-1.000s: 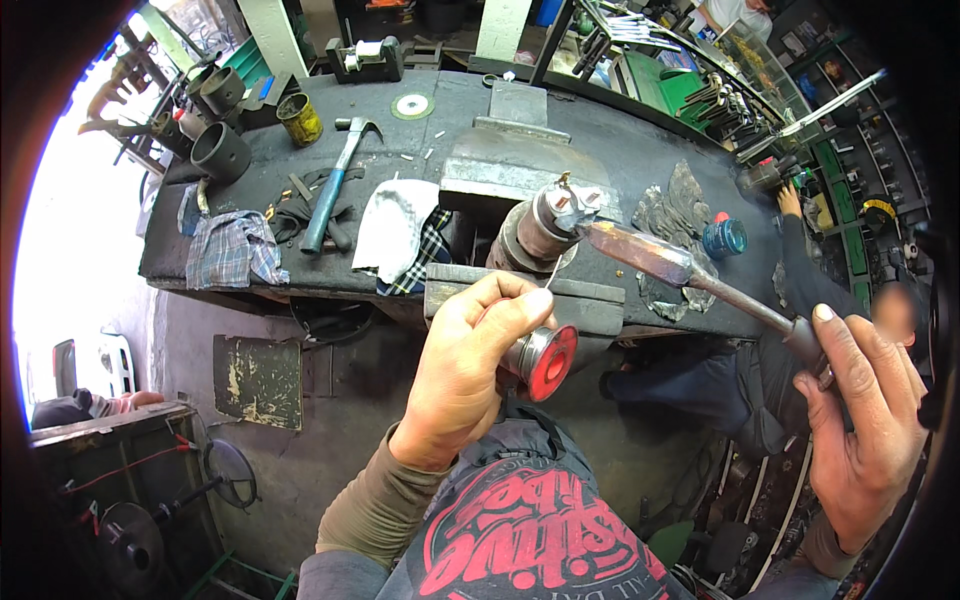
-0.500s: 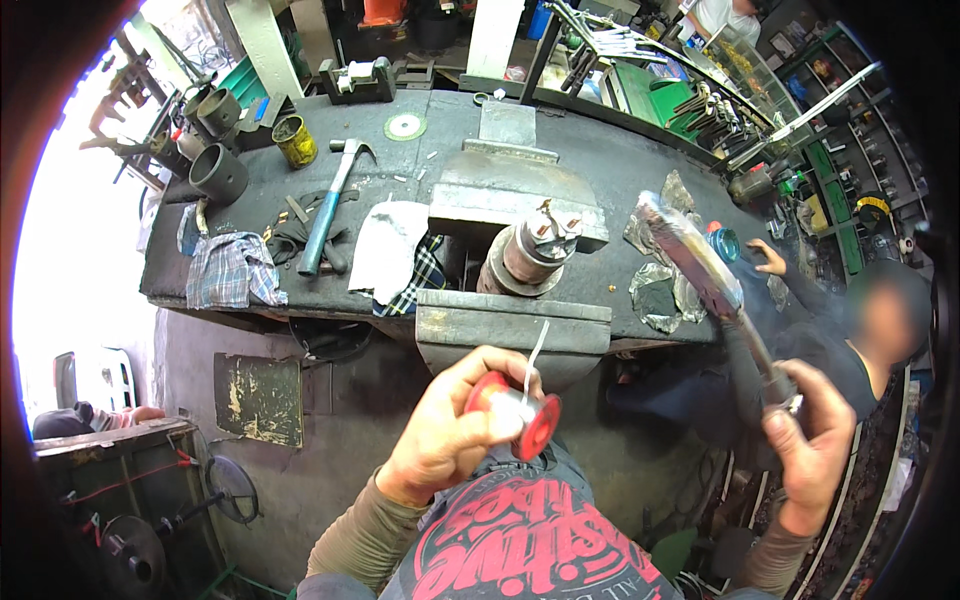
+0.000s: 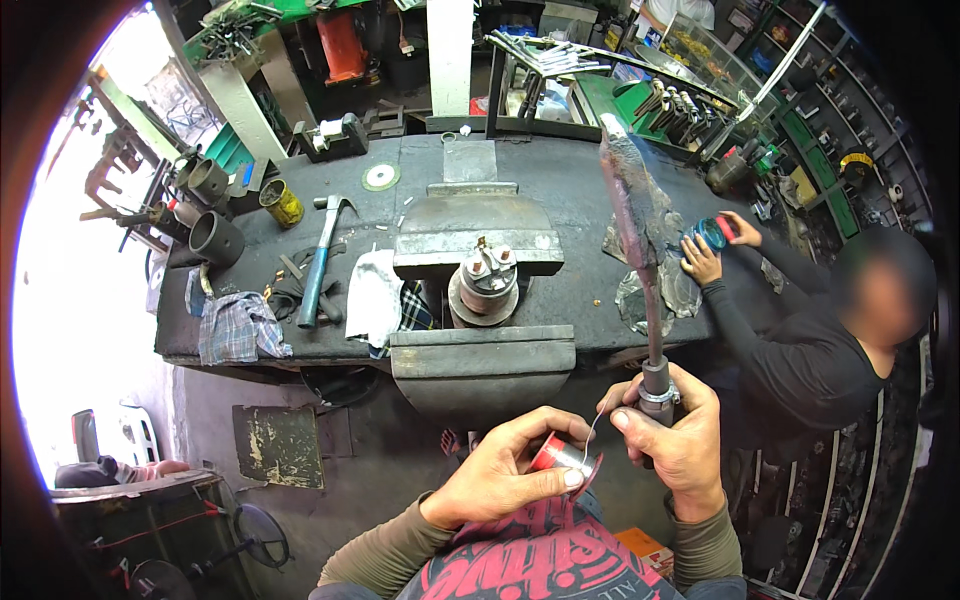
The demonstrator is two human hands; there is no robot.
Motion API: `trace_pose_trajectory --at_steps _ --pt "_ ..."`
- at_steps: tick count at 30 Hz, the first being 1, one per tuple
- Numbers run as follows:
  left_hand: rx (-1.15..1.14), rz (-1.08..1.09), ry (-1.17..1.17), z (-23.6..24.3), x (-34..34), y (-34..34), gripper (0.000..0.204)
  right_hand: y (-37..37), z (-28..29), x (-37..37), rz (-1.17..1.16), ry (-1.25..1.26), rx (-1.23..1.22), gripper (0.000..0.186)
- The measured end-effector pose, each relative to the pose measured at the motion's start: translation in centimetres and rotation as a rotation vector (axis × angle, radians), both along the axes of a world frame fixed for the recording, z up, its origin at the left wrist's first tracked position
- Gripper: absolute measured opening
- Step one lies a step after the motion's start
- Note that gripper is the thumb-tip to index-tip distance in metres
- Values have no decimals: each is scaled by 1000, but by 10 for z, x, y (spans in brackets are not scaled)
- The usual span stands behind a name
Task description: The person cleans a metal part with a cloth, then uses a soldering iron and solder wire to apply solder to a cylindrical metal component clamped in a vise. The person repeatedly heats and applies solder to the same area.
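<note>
My left hand [image 3: 485, 470] is closed around a red spool [image 3: 572, 458] of thin silvery wire that looks like solder. From the spool the loose wire rises to the fingertips of my right hand [image 3: 682, 440]. That hand grips a large soldering iron by its handle, with a clamp ring around the shaft. The iron's long, thick, scorched head [image 3: 627, 195] points up and away, over the right of the bench. Ahead of my hands, a cylindrical metal part [image 3: 487, 290] with copper-coloured terminals on top stands upright between the jaws of a big bench vise [image 3: 482, 362].
At the right a co-worker [image 3: 800, 340] has hands on a blue jar [image 3: 710, 235] and a red lid [image 3: 726, 229]. A hammer [image 3: 322, 260], cloths [image 3: 375, 292], a yellow can [image 3: 282, 203] and a cutting disc [image 3: 380, 177] lie left on the dark bench [image 3: 400, 225].
My right hand has come inward with the iron, now steeper, and its fingers meet the wire. My left hand has moved slightly right and down. The co-worker's second hand has reached the jar.
</note>
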State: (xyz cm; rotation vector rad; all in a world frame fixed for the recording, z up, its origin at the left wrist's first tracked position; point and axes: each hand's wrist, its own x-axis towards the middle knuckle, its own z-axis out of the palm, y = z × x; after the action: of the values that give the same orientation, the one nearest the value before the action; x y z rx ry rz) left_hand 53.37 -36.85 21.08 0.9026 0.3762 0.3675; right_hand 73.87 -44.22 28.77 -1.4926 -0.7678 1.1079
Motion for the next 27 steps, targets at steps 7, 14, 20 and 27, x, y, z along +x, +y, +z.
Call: trace_pose_trajectory --at_steps 7,14,20,27 --pt "78 5 23 0 -1 -2 41 9 -6 -4 17 22 15 22" --pt "95 -48 83 -2 -3 -2 41 11 -16 -4 16 89 53 26" --pt "133 -131 -46 -6 -10 -3 31 23 -22 -18 -77 13 156 41" --pt "253 17 37 -1 -12 -3 47 18 -10 -13 1 -45 113 21"
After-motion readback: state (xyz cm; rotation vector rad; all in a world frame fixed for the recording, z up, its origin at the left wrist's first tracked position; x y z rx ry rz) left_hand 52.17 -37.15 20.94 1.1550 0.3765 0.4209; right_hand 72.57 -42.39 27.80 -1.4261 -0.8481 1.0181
